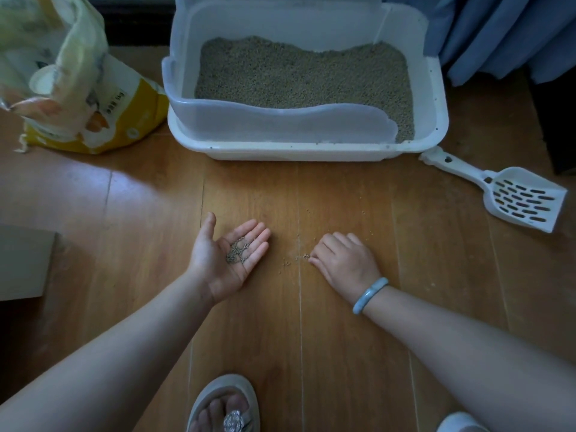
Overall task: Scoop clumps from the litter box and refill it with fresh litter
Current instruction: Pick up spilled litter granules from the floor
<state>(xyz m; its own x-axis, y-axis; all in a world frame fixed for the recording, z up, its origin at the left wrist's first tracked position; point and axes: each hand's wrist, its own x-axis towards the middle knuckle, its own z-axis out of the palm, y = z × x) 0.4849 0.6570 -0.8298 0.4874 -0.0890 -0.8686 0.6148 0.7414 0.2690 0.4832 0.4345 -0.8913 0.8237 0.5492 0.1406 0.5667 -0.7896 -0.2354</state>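
Because stray grains (288,261) lay scattered on the floor (343,188) near you, you held your left hand (229,260) palm-up and flat as a tray, with a small heap of collected litter (238,251) resting on it. Your right hand (341,260) curled knuckles-up over the strays; whether it pinched any I cannot tell. The filled litter box (305,149) sat far centre, the scoop (511,194) lay untouched to its right, and the litter bag (87,98) stood far left.

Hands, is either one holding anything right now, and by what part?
The left hand carries litter granules loose on its open palm. The right hand curls over stray granules on the floor; a pinch cannot be told.
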